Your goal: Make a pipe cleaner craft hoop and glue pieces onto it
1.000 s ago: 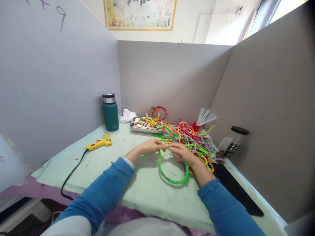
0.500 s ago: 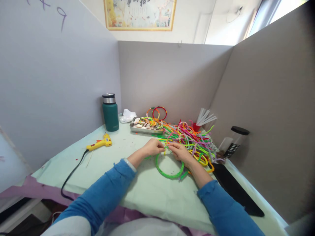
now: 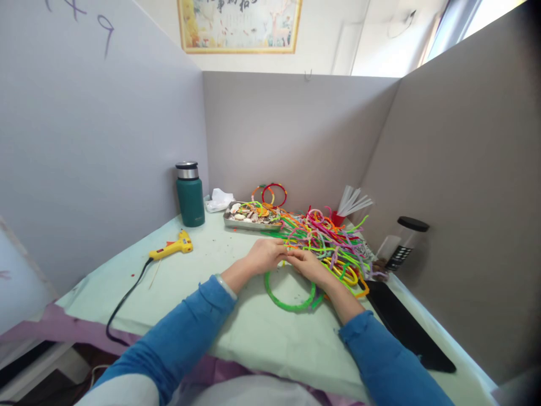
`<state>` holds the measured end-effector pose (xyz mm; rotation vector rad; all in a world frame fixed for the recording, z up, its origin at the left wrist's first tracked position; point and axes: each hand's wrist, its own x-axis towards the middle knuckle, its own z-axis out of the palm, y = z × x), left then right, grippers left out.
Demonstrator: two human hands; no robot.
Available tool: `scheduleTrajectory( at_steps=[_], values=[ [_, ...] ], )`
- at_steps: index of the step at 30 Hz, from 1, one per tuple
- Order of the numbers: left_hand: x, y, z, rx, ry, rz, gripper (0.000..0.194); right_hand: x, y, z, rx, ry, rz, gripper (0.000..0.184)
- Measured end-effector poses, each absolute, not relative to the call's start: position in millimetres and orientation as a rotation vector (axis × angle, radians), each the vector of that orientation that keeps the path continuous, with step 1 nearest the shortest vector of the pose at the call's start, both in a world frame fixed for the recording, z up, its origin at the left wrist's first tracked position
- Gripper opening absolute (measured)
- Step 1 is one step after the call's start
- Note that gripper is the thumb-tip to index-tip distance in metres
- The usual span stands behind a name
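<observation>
A green ring (image 3: 289,308) of fuzzy pipe cleaner hangs or lies at the middle of the table, its far side hidden behind my fingers. My left hand (image 3: 265,255) is closed at the ring's far left side. From the other side, my right hand (image 3: 307,265) meets it, fingers pinched and touching the left fingertips. A small yellow bit shows just below the fingertips. Right behind and beside my right hand spreads a heap of coloured pipe cleaners (image 3: 321,225), with yellow loops (image 3: 346,273) at its near edge.
On the left lie a yellow glue gun (image 3: 171,247) with a black cord and a green bottle (image 3: 190,197). A metal tray (image 3: 253,226) of shells stands at the back, near two finished-looking rings (image 3: 274,194). White sticks (image 3: 353,200), a clear jar (image 3: 403,242) and a black flat object (image 3: 406,321) are rightward.
My hands have come together until their fingertips touch, the left turning over slightly. The green ring has shifted a little left and toward me.
</observation>
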<state>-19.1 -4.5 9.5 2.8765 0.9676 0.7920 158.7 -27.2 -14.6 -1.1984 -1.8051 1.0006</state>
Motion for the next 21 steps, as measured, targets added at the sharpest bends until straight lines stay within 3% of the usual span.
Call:
scheduleTrajectory(
  at_steps=[12, 21],
  values=[
    [-23, 13, 7, 2.490, 0.825, 0.904, 0.022, 170, -26, -17, -1.033, -1.672, 1.398, 0.032],
    [-20, 12, 8, 1.886, 0.703, 0.802, 0.036, 169, -27, -19, -0.871, -1.568, 1.507, 0.030]
  ],
)
